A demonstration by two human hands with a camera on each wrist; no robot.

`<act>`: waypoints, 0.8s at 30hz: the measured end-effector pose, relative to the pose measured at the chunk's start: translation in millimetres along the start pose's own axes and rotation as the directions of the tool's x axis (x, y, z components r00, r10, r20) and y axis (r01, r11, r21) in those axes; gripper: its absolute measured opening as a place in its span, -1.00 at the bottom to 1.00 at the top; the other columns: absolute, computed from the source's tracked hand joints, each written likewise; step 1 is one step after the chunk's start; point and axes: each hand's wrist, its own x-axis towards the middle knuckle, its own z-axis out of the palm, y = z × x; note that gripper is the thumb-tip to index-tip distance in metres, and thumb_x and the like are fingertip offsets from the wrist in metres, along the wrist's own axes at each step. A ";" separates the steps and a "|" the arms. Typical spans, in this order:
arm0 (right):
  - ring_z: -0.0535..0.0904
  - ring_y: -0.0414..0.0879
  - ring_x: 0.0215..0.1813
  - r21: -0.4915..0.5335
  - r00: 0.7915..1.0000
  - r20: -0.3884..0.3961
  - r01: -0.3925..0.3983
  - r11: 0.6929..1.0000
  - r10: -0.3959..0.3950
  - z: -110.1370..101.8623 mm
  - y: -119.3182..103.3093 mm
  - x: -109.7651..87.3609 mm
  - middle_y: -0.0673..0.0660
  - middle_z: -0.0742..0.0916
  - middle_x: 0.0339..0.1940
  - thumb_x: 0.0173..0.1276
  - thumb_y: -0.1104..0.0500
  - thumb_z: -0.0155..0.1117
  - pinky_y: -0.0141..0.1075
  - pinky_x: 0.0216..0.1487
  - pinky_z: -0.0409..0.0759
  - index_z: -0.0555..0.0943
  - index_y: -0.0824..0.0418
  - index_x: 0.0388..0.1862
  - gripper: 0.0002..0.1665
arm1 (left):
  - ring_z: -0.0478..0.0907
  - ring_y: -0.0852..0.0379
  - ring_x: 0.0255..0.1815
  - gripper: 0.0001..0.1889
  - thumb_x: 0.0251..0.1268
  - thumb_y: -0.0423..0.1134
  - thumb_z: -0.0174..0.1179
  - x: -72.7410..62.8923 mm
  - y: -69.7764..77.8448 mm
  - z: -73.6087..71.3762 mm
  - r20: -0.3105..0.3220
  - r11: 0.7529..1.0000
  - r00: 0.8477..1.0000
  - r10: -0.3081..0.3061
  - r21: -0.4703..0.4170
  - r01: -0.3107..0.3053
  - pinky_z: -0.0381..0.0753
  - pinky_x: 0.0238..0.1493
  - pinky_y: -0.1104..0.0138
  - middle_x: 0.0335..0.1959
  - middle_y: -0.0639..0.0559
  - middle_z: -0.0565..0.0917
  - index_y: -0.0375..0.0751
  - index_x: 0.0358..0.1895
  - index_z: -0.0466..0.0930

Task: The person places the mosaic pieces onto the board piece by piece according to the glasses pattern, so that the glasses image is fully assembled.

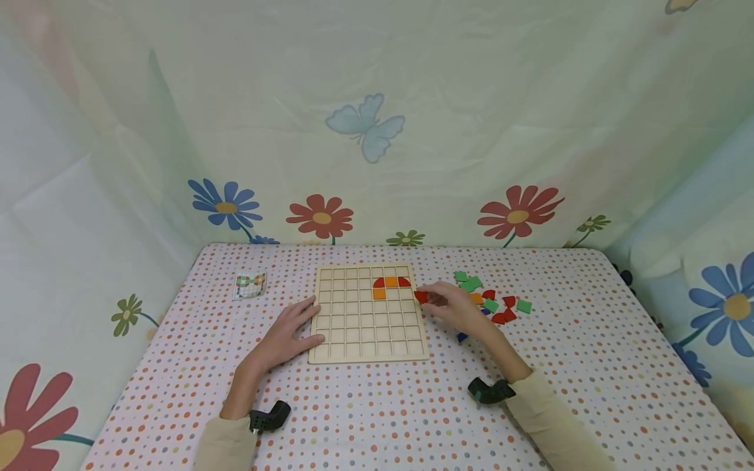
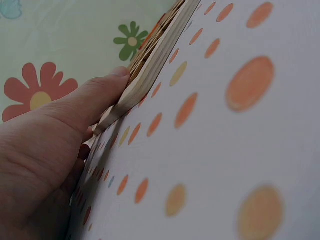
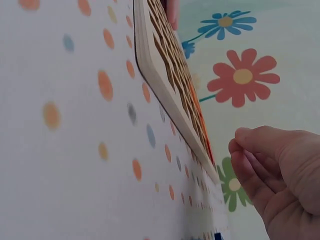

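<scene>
A wooden grid board [image 1: 359, 320] lies flat in the middle of the table. Two red quarter-round tiles [image 1: 379, 283] and two orange square tiles [image 1: 391, 282] fill cells in its upper right part. My left hand [image 1: 288, 333] rests at the board's left edge, fingers spread; the thumb [image 2: 100, 95] touches the rim. Just off the right edge, my right hand [image 1: 452, 307] pinches a red tile [image 1: 421, 297] between thumb and fingertips. In the right wrist view that hand [image 3: 280, 170] appears beside the board's rim, with the tile hidden.
Right of the board lie loose tiles: several green ones [image 1: 474, 282], several red ones [image 1: 509, 315], an orange one [image 1: 476, 298] and blue ones [image 1: 462, 337]. A small pattern card [image 1: 250, 286] sits at the back left. The dotted tablecloth [image 1: 365, 418] meets a flowered curtain [image 1: 412, 196] behind.
</scene>
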 end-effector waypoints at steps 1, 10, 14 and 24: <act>0.65 -0.12 -0.18 0.002 1.000 -0.013 -0.008 1.000 0.008 1.6 -1.3 0.8 0.12 0.72 -0.16 0.28 0.25 0.36 -0.38 -0.14 0.66 0.63 0.25 0.13 -0.58 | -0.03 -0.23 0.58 -0.23 0.26 0.09 0.26 0.1 0.0 -0.1 -0.002 1.000 1.000 0.005 0.003 -0.005 0.11 0.42 -0.25 0.58 -0.07 0.10 -0.11 0.48 0.24; 0.53 -0.20 -0.27 -0.045 0.998 0.056 0.023 0.999 -0.021 16.9 -20.5 11.1 0.08 0.66 -0.22 0.27 0.14 0.39 -0.45 -0.28 0.55 0.69 0.27 0.03 -0.63 | 0.00 -0.22 0.57 -0.23 0.25 0.10 0.26 2.4 -1.8 1.1 -0.007 1.000 1.000 0.016 0.014 -0.016 0.15 0.40 -0.24 0.57 -0.06 0.11 -0.10 0.47 0.25; 0.40 -0.24 -0.32 -0.125 0.991 0.126 0.062 0.990 -0.046 27.3 -30.9 16.5 0.04 0.61 -0.23 0.30 0.08 0.37 -0.48 -0.36 0.41 0.69 0.28 0.05 -0.59 | -0.02 -0.21 0.57 -0.22 0.25 0.11 0.26 2.5 -3.2 2.6 -0.002 1.000 1.000 0.008 0.018 -0.008 0.13 0.42 -0.23 0.58 -0.05 0.10 -0.09 0.48 0.24; 0.54 -0.20 -0.30 -0.288 0.966 0.178 0.234 0.929 -0.188 42.1 -43.7 35.9 0.08 0.71 -0.19 0.35 0.08 0.31 -0.42 -0.28 0.54 0.75 0.23 -0.05 -0.69 | -0.02 -0.22 0.57 -0.23 0.26 0.10 0.26 2.2 -3.8 3.0 -0.003 1.000 1.000 -0.001 0.021 0.001 0.12 0.42 -0.24 0.58 -0.05 0.10 -0.10 0.48 0.25</act>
